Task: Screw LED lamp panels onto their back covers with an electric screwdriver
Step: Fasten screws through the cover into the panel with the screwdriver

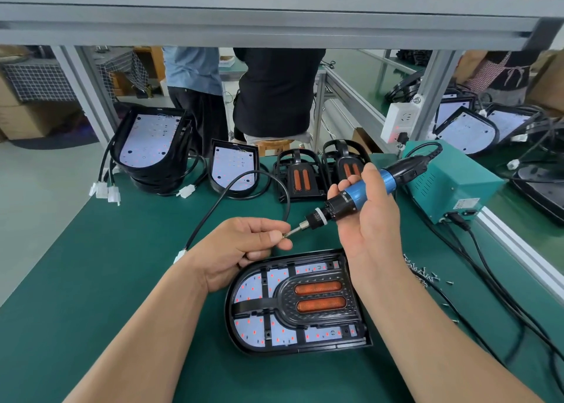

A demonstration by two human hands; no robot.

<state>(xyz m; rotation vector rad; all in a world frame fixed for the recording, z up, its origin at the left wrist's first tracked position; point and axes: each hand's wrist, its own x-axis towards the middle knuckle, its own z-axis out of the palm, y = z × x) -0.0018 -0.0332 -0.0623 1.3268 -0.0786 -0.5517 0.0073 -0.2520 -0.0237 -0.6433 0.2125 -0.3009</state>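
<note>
Blue-and-black cylindrical electric screwdriver: gripped round barrel by right hand, bit slanting down-left. Small metal screw: pinched at bit tip by left hand. Black D-shaped plastic back cover with white LED panel: flat on green mat, below both hands. Probably light, rigid, LEDs delicate; best steadied by rim.

single head cam, wide-angle, looks forward and down, close over the green mat-covered surface, forearms entering from bottom edge.
</note>
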